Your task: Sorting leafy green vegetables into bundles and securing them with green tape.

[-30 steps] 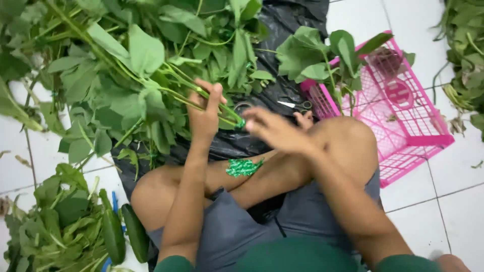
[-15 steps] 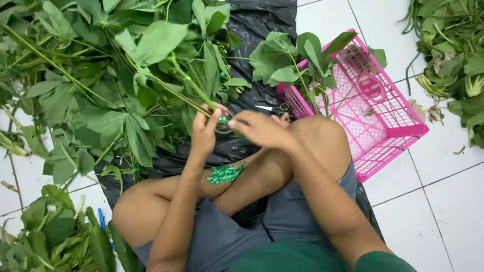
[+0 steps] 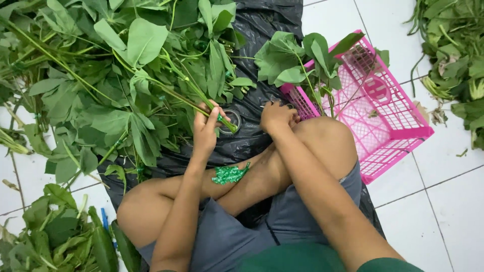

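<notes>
My left hand (image 3: 205,126) grips a bunch of long green stems (image 3: 201,103) whose large leaves (image 3: 146,40) spread up and left over the black plastic sheet (image 3: 262,30). The cut stem ends stick out just right of that hand. My right hand (image 3: 277,116) is closed, resting knuckles-up by my knee, near the pink basket's corner; what it holds is hidden. A small bundle of green ties (image 3: 230,174) lies on my crossed legs. A round roll of tape (image 3: 232,119) sits on the plastic between my hands.
A pink plastic basket (image 3: 398,131) stands on the white tiled floor (image 3: 443,201) at right, with a leafy sprig (image 3: 297,65) leaning in it. Piles of greens lie at top right (image 3: 454,55) and bottom left (image 3: 50,236). A blue pen-like object (image 3: 104,221) lies by my left leg.
My left hand has closed around the stem bunch and drawn it lower. My right hand has pulled back from the stems toward the basket corner and curled shut.
</notes>
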